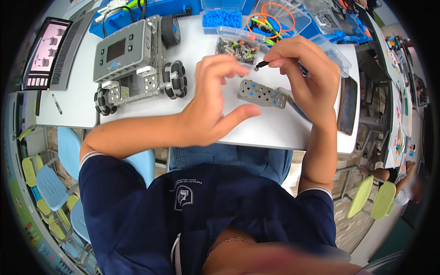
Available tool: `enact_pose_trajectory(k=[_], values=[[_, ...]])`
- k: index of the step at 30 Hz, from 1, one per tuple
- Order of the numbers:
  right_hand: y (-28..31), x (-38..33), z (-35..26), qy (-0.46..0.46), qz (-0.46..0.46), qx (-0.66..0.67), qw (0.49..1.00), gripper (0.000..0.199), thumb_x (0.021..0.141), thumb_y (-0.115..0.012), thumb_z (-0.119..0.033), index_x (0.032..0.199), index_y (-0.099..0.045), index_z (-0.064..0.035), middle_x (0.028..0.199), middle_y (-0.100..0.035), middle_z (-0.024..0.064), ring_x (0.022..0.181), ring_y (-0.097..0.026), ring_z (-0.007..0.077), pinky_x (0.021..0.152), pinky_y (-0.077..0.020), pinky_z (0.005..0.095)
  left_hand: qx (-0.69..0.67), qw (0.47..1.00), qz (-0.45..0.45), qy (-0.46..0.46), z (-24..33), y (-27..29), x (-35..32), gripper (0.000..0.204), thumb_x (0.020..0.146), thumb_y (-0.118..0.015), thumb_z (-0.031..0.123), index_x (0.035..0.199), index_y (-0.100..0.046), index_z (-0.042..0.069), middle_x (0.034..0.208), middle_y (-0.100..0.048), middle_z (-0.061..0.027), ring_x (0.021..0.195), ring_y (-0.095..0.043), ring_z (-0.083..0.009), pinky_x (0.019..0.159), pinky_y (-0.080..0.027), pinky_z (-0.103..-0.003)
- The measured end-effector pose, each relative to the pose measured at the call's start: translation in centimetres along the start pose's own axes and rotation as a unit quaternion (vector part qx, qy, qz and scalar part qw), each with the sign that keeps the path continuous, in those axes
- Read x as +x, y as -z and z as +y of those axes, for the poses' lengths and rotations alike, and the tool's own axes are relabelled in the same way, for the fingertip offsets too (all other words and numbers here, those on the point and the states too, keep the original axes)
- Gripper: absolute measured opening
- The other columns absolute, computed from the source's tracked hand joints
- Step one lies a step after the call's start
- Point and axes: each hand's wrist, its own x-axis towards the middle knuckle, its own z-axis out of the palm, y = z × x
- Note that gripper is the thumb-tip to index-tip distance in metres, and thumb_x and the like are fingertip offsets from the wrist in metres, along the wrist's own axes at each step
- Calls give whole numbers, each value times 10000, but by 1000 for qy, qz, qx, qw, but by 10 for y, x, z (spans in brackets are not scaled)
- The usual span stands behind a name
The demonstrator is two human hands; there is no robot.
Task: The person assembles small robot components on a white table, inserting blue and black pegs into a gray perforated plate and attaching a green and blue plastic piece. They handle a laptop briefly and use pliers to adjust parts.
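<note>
My right hand [305,75] pinches a small dark connector pin [261,64] between thumb and forefinger, above the white table [270,133]. Just below it lies a grey perforated beam [262,94] with blue pins in several of its holes. My left hand [215,98] hovers open to the left of the beam, fingers curled and thumb stretched toward it, holding nothing. A clear tray of small grey and dark parts [238,47] sits just behind the hands.
A grey wheeled robot with a control brain [133,62] stands at the left of the table. Blue parts bins [222,16] and orange rubber bands [270,20] line the far edge. A laptop [50,52] is far left, a dark phone [348,105] at right. Chairs stand below.
</note>
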Motion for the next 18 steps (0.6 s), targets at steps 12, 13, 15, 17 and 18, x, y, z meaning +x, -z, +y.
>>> enact_pose_trajectory(k=[12, 13, 15, 17, 18], values=[[42, -13, -28, 4, 83, 302, 950, 38, 909, -682, -48, 934, -662, -28, 983, -708, 165, 868, -645, 252, 710, -506, 333, 280, 779, 275, -488, 78, 151, 34, 520, 968, -637, 373, 1377, -465, 104, 1337, -528, -109, 1246, -506, -270, 996, -450, -414], [57, -15, -37, 91, 95, 352, 927, 69, 930, -664, -104, 977, -636, -62, 1116, -680, 169, 931, -587, 252, 744, -477, 348, 286, 775, 279, -489, 85, 154, 35, 513, 972, -632, 365, 1380, -466, 103, 1344, -526, -108, 1253, -502, -268, 1006, -445, -414], [89, -27, -64, 156, 163, 440, 869, 156, 890, -681, -89, 1037, -714, -132, 1333, -608, 140, 1248, -472, 225, 990, -382, 373, 294, 768, 287, -492, 94, 157, 40, 500, 981, -622, 349, 1387, -468, 101, 1360, -521, -105, 1269, -494, -263, 1027, -436, -413], [113, -38, -90, 252, 272, 422, 827, 215, 889, -634, -35, 1040, -741, -145, 1455, -540, 155, 1424, -367, 231, 1185, -264, 395, 294, 765, 294, -492, 100, 159, 44, 488, 989, -612, 334, 1393, -471, 99, 1375, -517, -102, 1284, -486, -259, 1047, -426, -413], [118, -43, -99, 263, 264, 405, 835, 238, 900, -598, -13, 1067, -729, -121, 1469, -525, 178, 1463, -324, 248, 1222, -217, 403, 296, 762, 299, -493, 103, 159, 43, 482, 994, -607, 326, 1396, -472, 98, 1383, -514, -101, 1292, -482, -256, 1057, -421, -413]])
